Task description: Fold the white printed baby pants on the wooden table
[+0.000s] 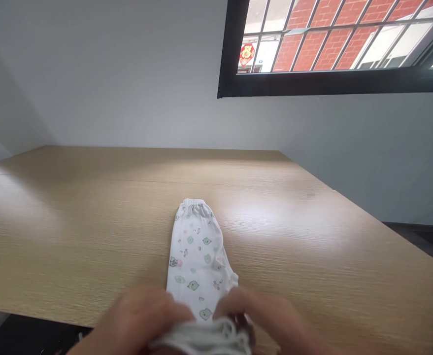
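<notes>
A small pair of white pants (196,251), printed with green and pink animal figures, lies lengthwise on the wooden table. Its narrow gathered elastic end points away from me. At the near end, bunched pale cloth (205,339) rises between my hands, blurred by motion; it looks like part of the same garment. My left hand (135,315) is closed on the left side of this cloth. From the right, my right hand (264,313) pinches it with bent fingers. The lower parts of both hands run out of the picture.
The pale wood table (90,212) reaches back to a white wall (127,74). Its right edge slants toward me, and its front edge shows at lower left above something dark. A black-framed window (330,81) with bars is at upper right.
</notes>
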Tool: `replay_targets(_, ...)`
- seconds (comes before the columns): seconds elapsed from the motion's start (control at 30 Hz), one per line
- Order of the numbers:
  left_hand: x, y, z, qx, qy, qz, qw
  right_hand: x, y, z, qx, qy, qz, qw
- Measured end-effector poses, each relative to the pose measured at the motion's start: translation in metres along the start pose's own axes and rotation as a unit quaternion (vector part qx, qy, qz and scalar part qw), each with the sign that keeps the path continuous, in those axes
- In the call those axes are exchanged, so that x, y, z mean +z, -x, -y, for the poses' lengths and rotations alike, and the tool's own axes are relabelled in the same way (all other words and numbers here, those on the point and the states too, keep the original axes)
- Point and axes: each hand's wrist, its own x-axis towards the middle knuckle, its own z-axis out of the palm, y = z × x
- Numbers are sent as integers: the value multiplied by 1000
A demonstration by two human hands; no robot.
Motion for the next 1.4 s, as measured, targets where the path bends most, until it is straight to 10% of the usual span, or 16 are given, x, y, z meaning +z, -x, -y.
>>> replay_targets(0.2, -30, -98, 57, -91, -106, -27, 990, -53, -101, -33, 82, 129, -59, 987)
replay_targets(0.4, -5, -159, 124, -133, -223, -35, 965, -61, -155, -103, 120, 279, -78, 950)
replay_targets(0.5, 23, -144, 119, -115, -261, -79, 955, -45, -151, -115, 15, 387, -102, 916)
replay_targets(0.67, 72, -79, 75, -12, -275, 47, 960, -36, -181, -132, -35, 523, -38, 851)
replay_targets(0.8, 74, -35, 45, 37, -234, 69, 969, -56, -214, -128, -27, 531, -88, 842)
replay_targets(0.9, 48, -34, 50, 45, -221, 80, 971, -62, -199, -105, -72, 474, -117, 870)
replay_targets(1.03, 24, -50, 79, 44, -219, 82, 971, -44, -129, -78, -135, 364, 65, 919)
replay_targets(1.27, 54, -42, 102, 102, -267, -21, 958, -25, -38, -71, -107, 341, 118, 927)
replay_targets(1.4, 41, -35, 82, 21, -186, 1, 982, -32, -27, -58, -76, 319, 111, 938)
